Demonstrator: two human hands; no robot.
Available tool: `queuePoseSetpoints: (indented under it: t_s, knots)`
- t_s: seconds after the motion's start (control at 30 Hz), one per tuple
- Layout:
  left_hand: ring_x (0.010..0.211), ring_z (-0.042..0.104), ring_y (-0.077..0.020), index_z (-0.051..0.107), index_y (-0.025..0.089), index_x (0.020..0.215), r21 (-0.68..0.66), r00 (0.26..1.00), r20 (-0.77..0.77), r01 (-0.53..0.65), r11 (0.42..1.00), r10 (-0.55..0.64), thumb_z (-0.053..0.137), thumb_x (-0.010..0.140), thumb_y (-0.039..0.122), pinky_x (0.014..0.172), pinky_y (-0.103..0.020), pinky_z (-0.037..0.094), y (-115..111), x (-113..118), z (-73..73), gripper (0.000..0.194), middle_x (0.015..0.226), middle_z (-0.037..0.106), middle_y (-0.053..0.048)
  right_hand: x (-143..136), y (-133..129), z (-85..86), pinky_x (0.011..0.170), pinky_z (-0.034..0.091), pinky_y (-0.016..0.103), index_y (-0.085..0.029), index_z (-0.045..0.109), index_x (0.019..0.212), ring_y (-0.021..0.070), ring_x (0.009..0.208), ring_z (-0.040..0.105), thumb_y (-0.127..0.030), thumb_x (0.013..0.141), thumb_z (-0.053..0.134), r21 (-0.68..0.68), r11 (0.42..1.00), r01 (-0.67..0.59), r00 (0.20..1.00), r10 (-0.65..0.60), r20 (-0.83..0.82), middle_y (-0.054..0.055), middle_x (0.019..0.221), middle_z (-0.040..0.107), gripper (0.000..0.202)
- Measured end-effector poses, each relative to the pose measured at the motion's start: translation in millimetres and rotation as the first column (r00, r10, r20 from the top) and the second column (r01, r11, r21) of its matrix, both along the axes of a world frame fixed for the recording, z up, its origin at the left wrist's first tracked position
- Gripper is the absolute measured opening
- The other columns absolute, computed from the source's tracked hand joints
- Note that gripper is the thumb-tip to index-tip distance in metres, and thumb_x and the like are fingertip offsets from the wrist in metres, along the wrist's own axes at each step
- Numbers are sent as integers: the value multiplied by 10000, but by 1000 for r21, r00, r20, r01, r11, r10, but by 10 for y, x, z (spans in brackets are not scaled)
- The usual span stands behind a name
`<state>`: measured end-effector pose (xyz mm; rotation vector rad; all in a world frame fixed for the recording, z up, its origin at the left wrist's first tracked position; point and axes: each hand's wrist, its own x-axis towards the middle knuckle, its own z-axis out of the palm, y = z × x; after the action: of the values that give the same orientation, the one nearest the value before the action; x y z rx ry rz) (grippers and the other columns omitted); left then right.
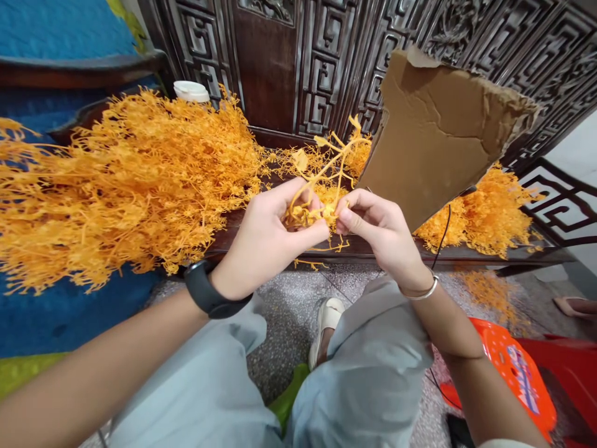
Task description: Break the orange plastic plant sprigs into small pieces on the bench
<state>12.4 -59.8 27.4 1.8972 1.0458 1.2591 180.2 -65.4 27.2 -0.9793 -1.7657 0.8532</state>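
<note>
Between my hands is a yellow-orange plastic sprig [342,152] with thin branching stems and small leaf-like tips. My left hand [280,227] is closed around its bunched lower part, thumb pointing right. My right hand [373,221] pinches the same cluster from the right, its fingertips against the left thumb side. Part of the bunch is hidden behind the fingers. Just left of my left hand spreads a large heap of similar orange plastic sprigs [153,180]. Behind my right hand leans a torn piece of brown cardboard [433,130].
A dark carved wooden bench [270,81] holds the heaps. Near its back stands a white lidded tub [191,91]. More orange sprigs [489,218] lie right of the cardboard, with a black cable [446,233] hanging there. An orange-red plastic stool [513,367] stands at lower right.
</note>
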Motion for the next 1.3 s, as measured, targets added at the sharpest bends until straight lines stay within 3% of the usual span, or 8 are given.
queuePoseSetpoints:
  t_s: [0.27,0.5,0.73,1.0,1.13,1.3]
  knots:
    - [702,506,-114,512,186,714,1,1000,15,11,1000,-11,588,706,193,653,-232,424,32,-9,-54,77,717,535,12,-9,-35,-24,684,434,262,-175,548,801,106,715,501,-340,869,517,210,977,30,985,-64,158,12,763,547,182]
    - [686,519,-111,546,196,754,-1,999,-45,-6,1000,6,601,732,269,585,-202,412,-8,-67,-84,94,739,575,10,47,-41,6,692,458,280,-181,601,844,129,737,550,-285,835,559,318,948,-29,955,-68,289,32,807,613,112]
    - [610,511,-102,579,194,763,189,964,-238,-70,979,115,578,743,243,576,-213,392,-61,-62,-96,54,708,594,15,90,-8,33,712,435,290,-181,580,847,142,750,536,-227,879,462,394,904,-164,875,-50,481,44,804,599,131]
    - [640,545,-120,565,184,762,330,933,-327,-34,944,148,556,762,227,601,-229,383,-56,-88,-117,44,728,615,-5,2,27,-45,692,393,287,-171,502,808,150,713,467,-235,868,436,425,889,-169,781,-142,608,43,761,524,110]
    - [603,521,-135,543,192,713,318,884,-428,-48,947,188,543,754,218,567,-247,348,-6,-45,-185,49,668,584,-9,-33,60,-83,662,359,292,-153,505,775,161,676,449,-250,859,427,431,893,-127,657,-250,712,63,728,533,150]
    - [547,485,-139,532,180,654,212,868,-493,46,976,66,549,737,182,534,-255,300,192,37,-326,85,584,540,-11,-45,153,-139,600,283,291,-121,552,748,143,588,400,-255,869,414,339,923,-182,417,-240,877,66,651,534,227]
